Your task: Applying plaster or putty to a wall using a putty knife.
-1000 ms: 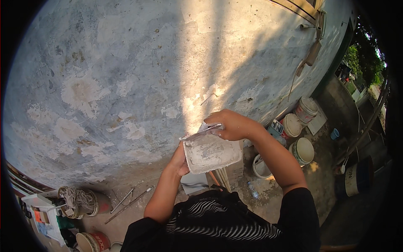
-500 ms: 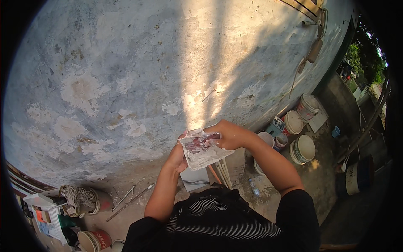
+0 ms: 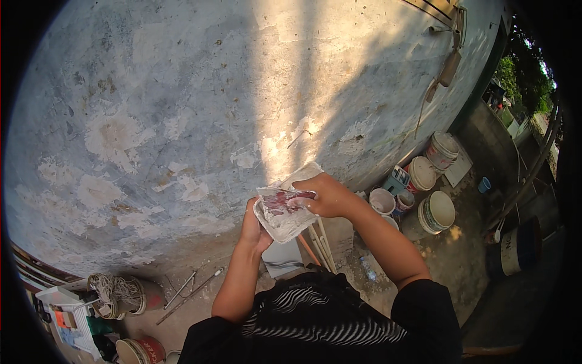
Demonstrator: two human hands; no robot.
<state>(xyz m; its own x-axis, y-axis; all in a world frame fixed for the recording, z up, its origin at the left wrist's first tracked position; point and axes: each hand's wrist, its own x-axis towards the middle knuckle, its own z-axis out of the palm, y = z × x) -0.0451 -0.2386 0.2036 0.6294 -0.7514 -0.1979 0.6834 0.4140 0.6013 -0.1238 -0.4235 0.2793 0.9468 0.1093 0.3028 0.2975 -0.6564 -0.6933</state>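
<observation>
A shallow tray-like holder, thickly smeared with white putty, tilts in front of the wall. My left hand is closed round its left side, the fingers partly beneath it. Over the tray, my right hand grips a flat putty-smeared scraper with a dark red face or handle. White paste coats the scraper and spots my fingers. Where the scraper's far edge meets the tray is hard to make out.
The patched, peeling wall rises ahead. Several buckets stand at right, near a dark drum. Poles and a grey board lie below my hands. At lower left are a bucket of cord and loose rods.
The tray has turned and tilted, so its far right corner now shows beyond my right hand. Both hands have shifted slightly, still holding the tray and scraper. The view has moved a little.
</observation>
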